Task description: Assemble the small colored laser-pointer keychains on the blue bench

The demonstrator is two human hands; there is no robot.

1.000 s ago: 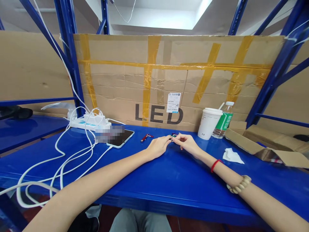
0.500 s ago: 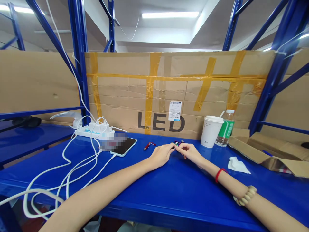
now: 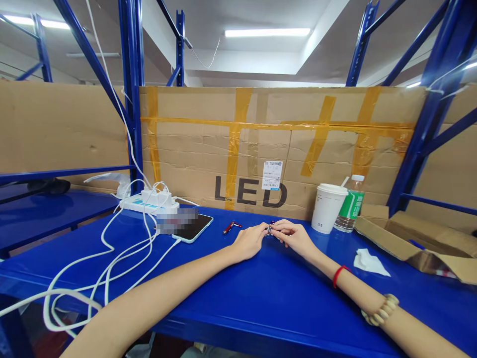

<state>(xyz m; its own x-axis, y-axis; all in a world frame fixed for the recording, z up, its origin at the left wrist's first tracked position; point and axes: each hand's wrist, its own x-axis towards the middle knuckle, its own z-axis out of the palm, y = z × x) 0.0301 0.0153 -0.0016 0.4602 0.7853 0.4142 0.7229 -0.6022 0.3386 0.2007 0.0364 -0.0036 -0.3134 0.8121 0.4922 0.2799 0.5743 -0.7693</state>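
Blue and glossy, the table [image 3: 238, 298] is running wide beneath a pale ceiling; counting clock hours from where the left hand [image 3: 250, 241] and right hand [image 3: 296, 237] are meeting, blue rack posts [image 3: 131, 104] are rising at 10 and 2. At 12, a taped cardboard panel [image 3: 197, 154] lettered LED is forming the back wall, with a ceiling light [image 3: 267, 33] glowing above. Near 6, the front edge is lying well apart from the hands, leaving a broad blue stretch for moving. White cables [image 3: 59, 292] are sprawling towards 8, a phone [image 3: 196, 227] is lying at 9, and a lidded cup [image 3: 328, 211] and a bottle [image 3: 350, 205] are crowding 2. Beyond a crumpled tissue [image 3: 370, 262] (it is lying between 3 and 4), an open box [image 3: 428, 233] is occupying 3. Both hands, fingers bent and nearly together, are pinching a small metallic piece [image 3: 269, 230] between their tips; fingers are covering too much for telling its long axis. Near the left hand, at 9, a bent red piece [image 3: 228, 229] is pointing one arm towards 8, the other towards 3.
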